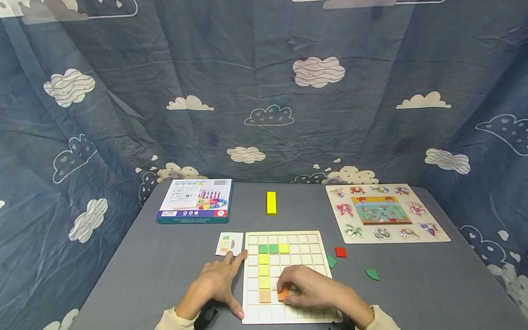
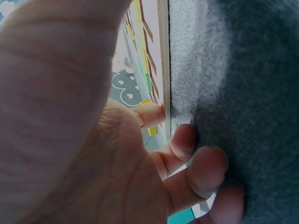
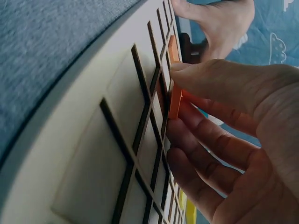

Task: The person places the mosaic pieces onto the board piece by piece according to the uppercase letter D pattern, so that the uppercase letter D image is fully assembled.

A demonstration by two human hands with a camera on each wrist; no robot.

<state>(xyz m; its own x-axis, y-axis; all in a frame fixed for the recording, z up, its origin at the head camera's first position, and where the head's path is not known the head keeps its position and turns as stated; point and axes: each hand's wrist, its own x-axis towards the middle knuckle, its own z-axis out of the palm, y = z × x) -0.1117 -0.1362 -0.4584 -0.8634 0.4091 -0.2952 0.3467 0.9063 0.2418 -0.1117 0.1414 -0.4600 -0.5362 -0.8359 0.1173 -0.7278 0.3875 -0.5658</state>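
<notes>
A wooden grid board [image 1: 303,316] lies flat on the table. My right hand [image 1: 311,286] pinches an orange tile [image 3: 175,100] between thumb and fingers, low over the lower middle cells. Thumb and index finger of my left hand [image 1: 218,279] touch the board's left edge, its fingers spread. On the grid lie two green tiles [image 1: 263,249], several yellow tiles [image 1: 264,270] and a light orange tile [image 1: 265,296]. In the left wrist view the left hand's fingers [image 2: 205,170] rest near the board's side. A small pattern card [image 1: 229,243] sits just beyond that hand.
Right of the board lie a red tile [image 1: 340,252], a green piece [image 1: 332,261] and a curved green piece [image 1: 372,274]. Farther back are a boxed bead set [image 1: 195,201], a yellow block [image 1: 271,203] and a sea-animal puzzle board [image 1: 387,236]. A cloud-patterned cloth [image 1: 264,151] hangs behind.
</notes>
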